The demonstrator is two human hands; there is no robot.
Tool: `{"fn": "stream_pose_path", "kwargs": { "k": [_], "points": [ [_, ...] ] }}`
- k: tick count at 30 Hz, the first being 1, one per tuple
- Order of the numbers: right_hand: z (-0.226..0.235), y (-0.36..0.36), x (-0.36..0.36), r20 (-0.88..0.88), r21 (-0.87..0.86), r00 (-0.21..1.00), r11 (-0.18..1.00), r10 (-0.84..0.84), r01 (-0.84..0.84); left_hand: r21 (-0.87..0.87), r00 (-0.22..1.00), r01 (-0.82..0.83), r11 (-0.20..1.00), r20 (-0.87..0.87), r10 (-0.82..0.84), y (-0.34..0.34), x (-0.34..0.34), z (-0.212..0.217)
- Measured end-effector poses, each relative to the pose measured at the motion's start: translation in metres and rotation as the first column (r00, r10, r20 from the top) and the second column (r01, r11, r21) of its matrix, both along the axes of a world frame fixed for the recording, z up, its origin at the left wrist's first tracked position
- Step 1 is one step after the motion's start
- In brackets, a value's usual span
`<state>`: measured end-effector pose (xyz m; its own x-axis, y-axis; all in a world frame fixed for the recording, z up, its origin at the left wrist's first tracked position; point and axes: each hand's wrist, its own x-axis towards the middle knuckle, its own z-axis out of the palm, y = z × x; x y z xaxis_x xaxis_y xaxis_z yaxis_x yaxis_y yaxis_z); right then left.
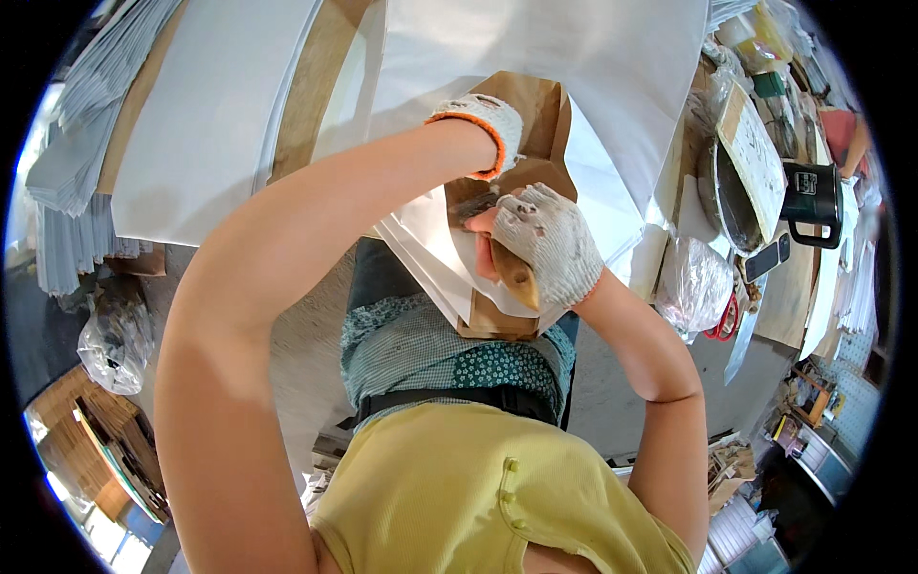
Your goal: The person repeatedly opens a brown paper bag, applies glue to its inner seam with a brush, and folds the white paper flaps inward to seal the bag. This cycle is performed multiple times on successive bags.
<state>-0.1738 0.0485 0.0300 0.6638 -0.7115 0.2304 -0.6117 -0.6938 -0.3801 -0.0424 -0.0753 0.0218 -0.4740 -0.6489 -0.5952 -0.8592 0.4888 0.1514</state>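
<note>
My right hand [559, 244], in a white knit glove with bare fingertips, is closed around a wooden-handled brush [516, 279]. The handle's rounded end points toward me, and the dark bristles lie on a brown paper piece [529, 100]. This brown paper is folded open, with raised sides, on top of a stack of white paper [602, 182] at the table's near edge. My left hand [492, 120], gloved with an orange cuff, rests on the far left side of the brown paper. Its fingers are mostly hidden behind the wrist, so whether they grip the paper cannot be told.
White sheets [210, 124] cover the table, with bundled paper [72, 163] at the far left. On the right are a round pan [732, 196] under a board, a black mug [813, 204], a phone [768, 258], red-handled scissors [729, 319] and a clear plastic bag [693, 282].
</note>
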Motion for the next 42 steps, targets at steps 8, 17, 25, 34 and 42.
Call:
{"fn": "stream_pose_path", "kwargs": {
  "k": [8, 17, 25, 34, 42],
  "points": [
    [0.029, 0.010, -0.033, -0.185, 0.093, 0.916, 0.921, -0.357, 0.378, 0.056, 0.997, -0.075, 0.996, -0.027, 0.077, 0.006, 0.011, -0.004],
    [-0.027, 0.030, -0.028, 0.524, 0.760, 0.380, 0.619, -0.763, 0.195, -0.156, 0.992, -0.098, 0.983, -0.090, 0.085, 0.017, 0.009, -0.002],
    [-0.048, 0.004, -0.043, 0.329, 0.200, 0.821, 0.884, -0.467, 0.423, -0.442, 0.685, -0.468, 0.765, -0.729, -0.002, 0.076, 0.083, -0.020],
    [-0.064, -0.022, -0.022, 0.661, 0.627, 0.446, 0.771, -0.603, 0.112, -0.499, 0.780, -0.452, 0.740, -0.623, 0.056, 0.083, 0.021, -0.062],
    [-0.073, 0.000, -0.006, 0.768, 0.585, 0.229, 0.801, -0.598, 0.131, -0.217, 0.549, -0.551, 0.806, -0.822, 0.154, 0.138, 0.008, -0.058]
  ]
}}
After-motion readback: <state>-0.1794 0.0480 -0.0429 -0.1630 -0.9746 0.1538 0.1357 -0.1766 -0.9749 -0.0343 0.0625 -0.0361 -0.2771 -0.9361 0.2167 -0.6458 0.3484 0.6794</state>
